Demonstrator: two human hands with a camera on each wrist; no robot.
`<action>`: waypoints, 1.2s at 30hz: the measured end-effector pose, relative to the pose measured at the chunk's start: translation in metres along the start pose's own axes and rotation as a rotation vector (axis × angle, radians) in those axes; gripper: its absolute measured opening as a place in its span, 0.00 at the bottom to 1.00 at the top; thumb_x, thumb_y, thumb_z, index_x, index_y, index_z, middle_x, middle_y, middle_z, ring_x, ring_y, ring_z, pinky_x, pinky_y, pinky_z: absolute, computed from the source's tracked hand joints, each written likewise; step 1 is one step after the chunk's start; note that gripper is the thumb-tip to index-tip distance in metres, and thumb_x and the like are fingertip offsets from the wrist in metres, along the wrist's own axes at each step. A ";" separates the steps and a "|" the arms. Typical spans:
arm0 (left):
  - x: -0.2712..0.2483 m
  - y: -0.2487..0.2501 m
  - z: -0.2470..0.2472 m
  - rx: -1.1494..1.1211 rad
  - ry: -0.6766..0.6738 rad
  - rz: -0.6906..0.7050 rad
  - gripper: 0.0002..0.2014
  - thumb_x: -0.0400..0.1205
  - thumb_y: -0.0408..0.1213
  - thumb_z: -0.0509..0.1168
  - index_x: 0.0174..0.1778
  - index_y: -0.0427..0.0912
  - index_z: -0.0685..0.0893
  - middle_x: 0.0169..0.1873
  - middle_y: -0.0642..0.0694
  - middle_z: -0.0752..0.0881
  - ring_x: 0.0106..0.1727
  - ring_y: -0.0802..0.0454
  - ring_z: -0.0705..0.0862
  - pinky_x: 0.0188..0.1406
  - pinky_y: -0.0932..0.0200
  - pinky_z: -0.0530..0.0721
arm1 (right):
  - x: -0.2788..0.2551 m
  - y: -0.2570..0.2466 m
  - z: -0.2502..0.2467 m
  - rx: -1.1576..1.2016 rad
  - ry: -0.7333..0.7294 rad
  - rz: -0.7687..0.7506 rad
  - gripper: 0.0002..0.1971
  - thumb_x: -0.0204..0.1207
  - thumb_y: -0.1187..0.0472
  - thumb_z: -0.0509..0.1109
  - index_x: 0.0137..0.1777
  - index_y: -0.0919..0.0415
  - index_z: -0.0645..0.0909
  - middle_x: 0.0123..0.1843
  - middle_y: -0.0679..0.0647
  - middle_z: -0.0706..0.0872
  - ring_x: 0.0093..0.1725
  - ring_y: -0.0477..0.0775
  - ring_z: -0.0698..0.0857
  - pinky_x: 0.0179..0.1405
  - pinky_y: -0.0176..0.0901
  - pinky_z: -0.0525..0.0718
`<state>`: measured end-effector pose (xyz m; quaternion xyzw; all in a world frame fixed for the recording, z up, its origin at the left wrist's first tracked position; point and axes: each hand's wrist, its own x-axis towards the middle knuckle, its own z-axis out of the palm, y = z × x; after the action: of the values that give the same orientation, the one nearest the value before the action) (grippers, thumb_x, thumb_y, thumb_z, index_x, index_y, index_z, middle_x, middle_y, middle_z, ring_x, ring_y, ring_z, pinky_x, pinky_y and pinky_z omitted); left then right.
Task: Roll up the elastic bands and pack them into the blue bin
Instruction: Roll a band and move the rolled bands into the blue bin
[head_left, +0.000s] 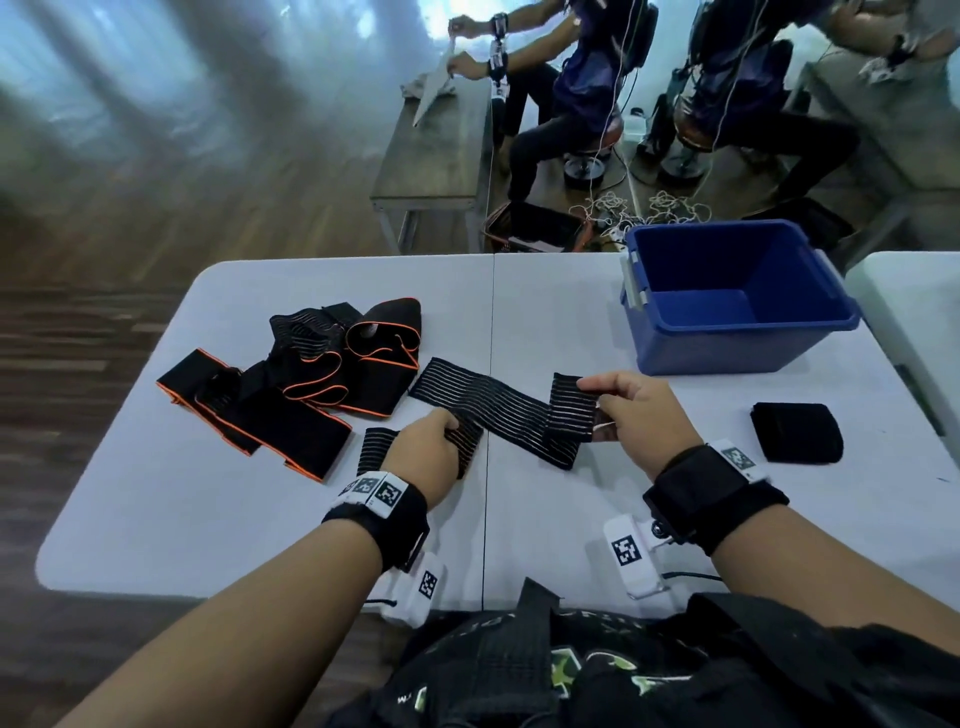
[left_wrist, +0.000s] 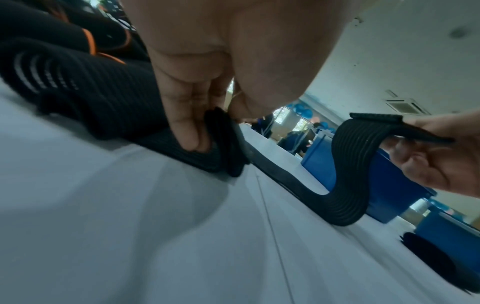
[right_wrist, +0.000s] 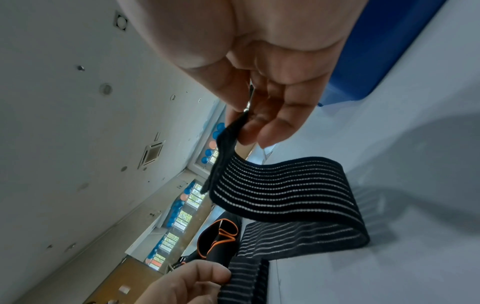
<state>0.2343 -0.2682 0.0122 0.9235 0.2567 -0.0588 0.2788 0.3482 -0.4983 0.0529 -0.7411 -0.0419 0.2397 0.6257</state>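
Beside the empty blue bin (head_left: 737, 296), one finished roll (head_left: 796, 432) waits unpacked, both hands' fingers (head_left: 597, 385) pinch a striped band (head_left: 498, 410) barely started, and an orange-edged heap (head_left: 311, 374) lies beyond.

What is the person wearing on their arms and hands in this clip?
Both forearms are bare, with no sleeves or gloves. Each wrist carries a wide black strap: left wrist strap, right wrist strap. White blocks printed with black-and-white square marker tags sit on the straps, and a thin black cable runs from each.
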 end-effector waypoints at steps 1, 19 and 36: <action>0.000 -0.005 0.000 -0.011 0.003 -0.030 0.16 0.84 0.31 0.56 0.65 0.46 0.80 0.47 0.47 0.85 0.44 0.48 0.80 0.44 0.57 0.75 | 0.000 -0.001 0.002 -0.012 -0.013 -0.001 0.20 0.80 0.80 0.55 0.52 0.63 0.85 0.47 0.59 0.90 0.33 0.48 0.87 0.32 0.41 0.90; -0.010 -0.020 0.001 -0.016 0.007 -0.064 0.14 0.74 0.37 0.73 0.53 0.55 0.82 0.55 0.49 0.78 0.58 0.48 0.80 0.50 0.60 0.75 | 0.000 -0.006 0.015 -0.293 -0.102 -0.205 0.10 0.77 0.69 0.73 0.47 0.51 0.88 0.35 0.53 0.84 0.36 0.51 0.81 0.46 0.61 0.89; -0.016 0.071 -0.125 -0.587 0.397 0.289 0.13 0.78 0.34 0.76 0.55 0.54 0.89 0.35 0.56 0.88 0.33 0.65 0.83 0.38 0.70 0.80 | 0.001 -0.113 0.016 -0.419 -0.106 -0.428 0.06 0.82 0.58 0.70 0.50 0.43 0.81 0.45 0.51 0.86 0.40 0.54 0.88 0.33 0.47 0.89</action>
<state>0.2522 -0.2574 0.1552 0.8245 0.1788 0.2370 0.4818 0.3697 -0.4588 0.1578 -0.8148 -0.2783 0.1270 0.4925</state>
